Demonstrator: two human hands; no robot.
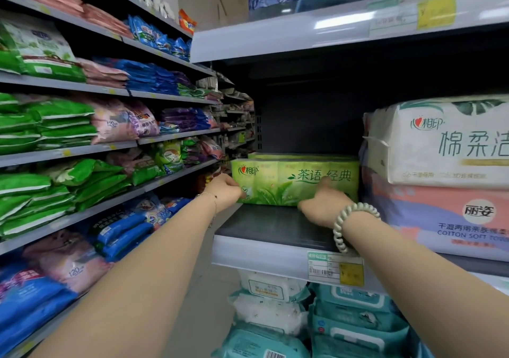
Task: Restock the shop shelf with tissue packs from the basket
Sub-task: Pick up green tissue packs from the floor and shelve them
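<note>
On the dark middle shelf (271,228), set back from the front edge, the green tissue pack (294,182) lies lengthwise, with a second green pack (292,156) close behind it. We have both arms stretched forward and nearly straight. The left hand (224,191) is at the pack's left front corner, fingers curled round that corner, gripping it. The right hand (322,206) is low on the front face toward the right end, thumb pointing up against the wrapper. Its fingers are hidden behind the back of the hand, so we cannot tell whether it grips or only presses. A bead bracelet (351,221) sits on the right wrist. The pack's right end lies just beside a stack of a white pack (440,143) on a pink pack (446,220). Its left end is near the shelf's open left side. Bare shelf shows in front of the pack, down to the lip with the price tag (334,268). Dark open space stands above the pack up to the upper shelf (275,41).
</note>
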